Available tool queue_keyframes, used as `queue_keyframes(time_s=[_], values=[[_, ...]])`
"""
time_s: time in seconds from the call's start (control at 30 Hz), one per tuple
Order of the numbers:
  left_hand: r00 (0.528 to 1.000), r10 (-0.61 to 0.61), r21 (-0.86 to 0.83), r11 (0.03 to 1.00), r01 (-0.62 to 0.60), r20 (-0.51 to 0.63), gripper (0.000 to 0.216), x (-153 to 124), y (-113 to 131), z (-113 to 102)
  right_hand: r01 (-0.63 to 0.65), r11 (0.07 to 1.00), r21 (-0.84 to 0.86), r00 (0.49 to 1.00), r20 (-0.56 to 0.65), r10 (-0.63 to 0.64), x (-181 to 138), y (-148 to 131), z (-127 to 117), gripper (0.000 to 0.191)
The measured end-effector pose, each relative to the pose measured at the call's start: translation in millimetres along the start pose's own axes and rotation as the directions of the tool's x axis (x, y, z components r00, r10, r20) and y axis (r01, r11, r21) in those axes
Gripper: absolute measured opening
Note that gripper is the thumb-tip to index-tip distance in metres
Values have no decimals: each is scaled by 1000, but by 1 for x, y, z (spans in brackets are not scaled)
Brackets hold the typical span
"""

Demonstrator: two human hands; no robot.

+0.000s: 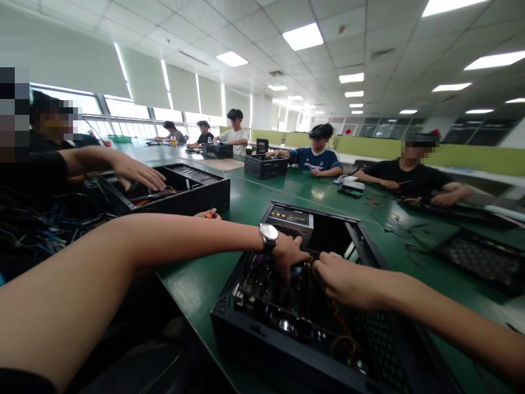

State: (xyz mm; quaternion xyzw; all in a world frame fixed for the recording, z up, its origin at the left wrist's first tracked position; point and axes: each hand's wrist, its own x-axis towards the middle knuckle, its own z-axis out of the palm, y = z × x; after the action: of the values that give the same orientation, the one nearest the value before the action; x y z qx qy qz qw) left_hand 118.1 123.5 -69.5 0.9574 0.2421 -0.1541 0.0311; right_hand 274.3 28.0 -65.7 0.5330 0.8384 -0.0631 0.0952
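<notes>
An open black computer case [287, 350] lies on its side in front of me, its inside facing up. My left hand [291, 256], below a wristwatch [268, 232], reaches down into it with fingers apart; some fingertips are hidden among the dark parts. Beside it, my right hand [338, 276] has its fingers curled together at thin coloured wires [338, 323], seemingly pinching a cable; the exact grip is hidden. A power supply [292, 216] with a yellow-marked label sits at the case's far end. Circuit boards [266, 309] fill the near left part.
At left, a co-worker's hand [137, 169] is over another open case [205, 194], near a heap of cables [53, 224]. Loose wires and a black perforated panel [484, 257] lie right on the green table [184, 290]. Other people sit farther along with another case [266, 167].
</notes>
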Motion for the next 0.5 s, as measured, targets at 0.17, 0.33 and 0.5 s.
queue_keyframes(time_s=[0.17, 0.33, 0.5], values=[[997, 72, 16, 997, -71, -21, 103, -9, -7, -7, -54, 998, -30, 997, 55, 56, 31, 10, 7, 20], [983, 144, 65, 988, -137, -116, 81, -47, -28, -30, -54, 996, -73, 998, 39, 57, 50, 9, 13, 21], [966, 196, 16, 980, -196, -167, 73, -74, -33, -35, 27, 986, -167, 1000, 0, -28, 68, -6, 13, 25]])
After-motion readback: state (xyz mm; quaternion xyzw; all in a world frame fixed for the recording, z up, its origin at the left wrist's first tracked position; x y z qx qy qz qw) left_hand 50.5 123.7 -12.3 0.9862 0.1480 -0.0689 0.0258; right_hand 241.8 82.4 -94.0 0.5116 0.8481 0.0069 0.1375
